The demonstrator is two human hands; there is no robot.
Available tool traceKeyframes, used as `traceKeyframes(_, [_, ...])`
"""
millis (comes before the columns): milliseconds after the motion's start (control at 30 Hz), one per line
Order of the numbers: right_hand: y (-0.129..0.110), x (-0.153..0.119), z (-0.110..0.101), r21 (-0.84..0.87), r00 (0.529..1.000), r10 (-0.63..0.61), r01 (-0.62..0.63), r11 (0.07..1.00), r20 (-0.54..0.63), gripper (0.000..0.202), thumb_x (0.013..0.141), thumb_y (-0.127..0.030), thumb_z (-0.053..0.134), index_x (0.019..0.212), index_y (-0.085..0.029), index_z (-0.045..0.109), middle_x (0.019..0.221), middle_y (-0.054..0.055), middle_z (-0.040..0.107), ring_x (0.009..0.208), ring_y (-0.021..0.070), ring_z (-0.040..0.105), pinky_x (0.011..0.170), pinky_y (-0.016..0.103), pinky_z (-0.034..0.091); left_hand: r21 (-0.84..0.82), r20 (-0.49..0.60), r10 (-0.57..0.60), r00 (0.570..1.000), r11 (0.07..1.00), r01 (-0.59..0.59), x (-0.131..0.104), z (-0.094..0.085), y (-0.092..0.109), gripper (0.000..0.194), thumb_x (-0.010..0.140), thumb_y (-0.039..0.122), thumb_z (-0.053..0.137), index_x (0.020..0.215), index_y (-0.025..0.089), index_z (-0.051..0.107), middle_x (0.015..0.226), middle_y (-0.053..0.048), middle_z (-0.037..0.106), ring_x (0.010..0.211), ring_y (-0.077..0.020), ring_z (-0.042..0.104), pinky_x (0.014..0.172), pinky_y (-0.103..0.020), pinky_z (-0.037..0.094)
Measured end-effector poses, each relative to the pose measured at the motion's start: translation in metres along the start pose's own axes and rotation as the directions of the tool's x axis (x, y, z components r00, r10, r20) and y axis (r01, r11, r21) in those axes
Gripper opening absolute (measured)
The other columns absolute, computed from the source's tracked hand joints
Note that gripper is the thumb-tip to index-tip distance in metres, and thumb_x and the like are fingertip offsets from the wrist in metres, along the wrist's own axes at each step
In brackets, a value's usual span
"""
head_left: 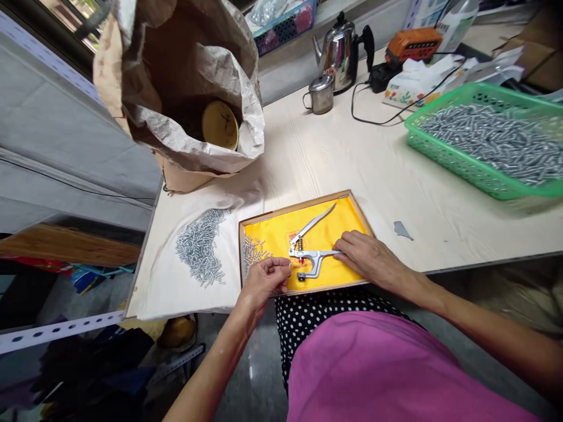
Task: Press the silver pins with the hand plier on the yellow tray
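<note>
Silver hand pliers (pixel 313 254) with a spring and a small black die lie over a shallow tray (pixel 352 202) with a yellow bottom. My right hand (pixel 365 258) has its fingers closed on the end of the pliers' lower handle; the upper handle stands spread apart. Left of the pliers' head, my left hand (pixel 266 278) pinches something too small to make out. Small metal pins (pixel 253 251) lie in the tray's left end, just beyond my left hand. A bigger heap of pins (pixel 201 246) sits on a white cloth (pixel 158 287) to the left.
A large paper sack (pixel 185 176) holding a yellow round container (pixel 220 125) stands at the back left. Behind are a metal cup (pixel 321 95), a kettle (pixel 341 53) and an orange battery (pixel 413 46). A green basket (pixel 457 164) full of metal pieces (pixel 501 138) is at right.
</note>
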State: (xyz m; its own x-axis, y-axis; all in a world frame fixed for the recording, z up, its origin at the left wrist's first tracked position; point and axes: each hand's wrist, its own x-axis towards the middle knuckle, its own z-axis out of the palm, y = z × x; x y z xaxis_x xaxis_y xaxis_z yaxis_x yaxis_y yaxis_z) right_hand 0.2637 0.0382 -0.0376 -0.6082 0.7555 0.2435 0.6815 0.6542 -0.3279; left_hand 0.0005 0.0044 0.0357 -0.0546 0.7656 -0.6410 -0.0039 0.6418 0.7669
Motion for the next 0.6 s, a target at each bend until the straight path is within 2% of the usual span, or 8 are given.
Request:
traceKeyframes(133, [-0.001,0.001,-0.002,-0.027,1.000,0.013,-0.012,1.000,0.006,0.020,0.100,-0.027,0.047,0.089,-0.017,0.059,0.088,0.006,0.059,0.081,0.0192,0.053,0.072,0.031,0.039,0.073,0.027,-0.015,1.000,0.997,0.013,0.012,0.014,-0.005,0.040,0.055,0.036,0.090,0.079,0.009,0.070,0.061,0.000,0.064,0.045,-0.0053,0.051,0.044,-0.018,0.043])
traceKeyframes(233, [-0.002,0.002,-0.005,-0.033,1.000,0.025,-0.024,0.999,0.009,0.019,0.100,-0.026,0.047,0.088,-0.017,0.059,0.088,0.007,0.060,0.080,0.0191,0.052,0.071,0.031,0.038,0.072,0.058,-0.045,0.997,0.997,0.041,0.019,0.012,-0.004,0.043,0.054,0.041,0.090,0.075,0.009,0.069,0.060,-0.001,0.065,0.041,-0.0039,0.047,0.041,-0.017,0.036])
traceKeyframes(333, [-0.003,0.002,-0.007,-0.034,1.000,0.027,-0.027,0.999,-0.003,0.019,0.100,-0.025,0.048,0.087,-0.017,0.059,0.088,0.006,0.060,0.079,0.0190,0.051,0.069,0.031,0.038,0.089,0.080,-0.081,0.993,0.993,0.074,0.024,0.010,-0.001,0.046,0.054,0.046,0.090,0.072,0.009,0.070,0.052,0.001,0.059,0.036,-0.0027,0.040,0.037,-0.017,0.027])
traceKeyframes(467, [-0.003,0.002,-0.008,-0.025,0.999,0.028,-0.029,0.999,-0.018,0.016,0.099,-0.024,0.050,0.087,-0.017,0.059,0.087,0.005,0.059,0.078,0.0191,0.050,0.069,0.031,0.037,0.081,0.153,-0.167,0.974,0.984,0.156,0.028,0.013,0.003,0.048,0.049,0.045,0.092,0.071,0.009,0.070,0.060,-0.002,0.064,0.036,-0.0005,0.038,0.036,-0.017,0.022])
traceKeyframes(600, [-0.002,0.001,-0.007,0.010,0.999,0.030,-0.030,0.999,-0.021,0.015,0.098,-0.023,0.051,0.087,-0.018,0.058,0.087,0.005,0.059,0.079,0.0194,0.051,0.070,0.032,0.038,0.114,0.099,-0.146,0.984,0.984,0.134,0.024,0.015,0.007,0.044,0.051,0.044,0.090,0.068,0.011,0.067,0.048,0.002,0.058,0.034,-0.0032,0.039,0.036,-0.017,0.022])
